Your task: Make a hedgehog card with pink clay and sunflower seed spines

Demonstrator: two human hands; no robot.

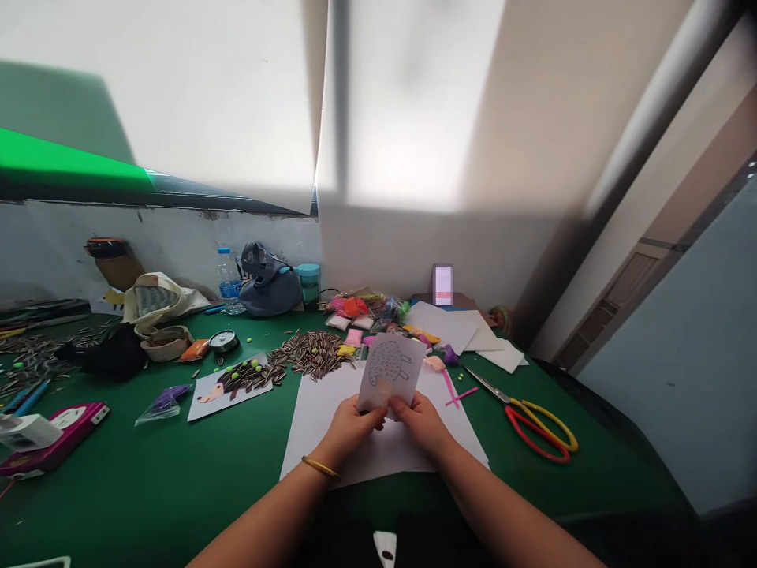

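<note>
Near the wall [183, 237] stands a water bottle [228, 289], just beside a blue-grey bag [270, 290]; farther to the right, a smartphone [443, 284] stands upright with lit screen

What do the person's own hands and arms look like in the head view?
Both are human and ungloved. The left hand has a thin, rounded, gold-coloured bangle at its wrist; the right hand has nothing on its wrist. No sleeves show on the left forearm or right forearm, and no cables or markings.

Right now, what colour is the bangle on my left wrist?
The bangle looks gold; the head view shows it best.
</note>
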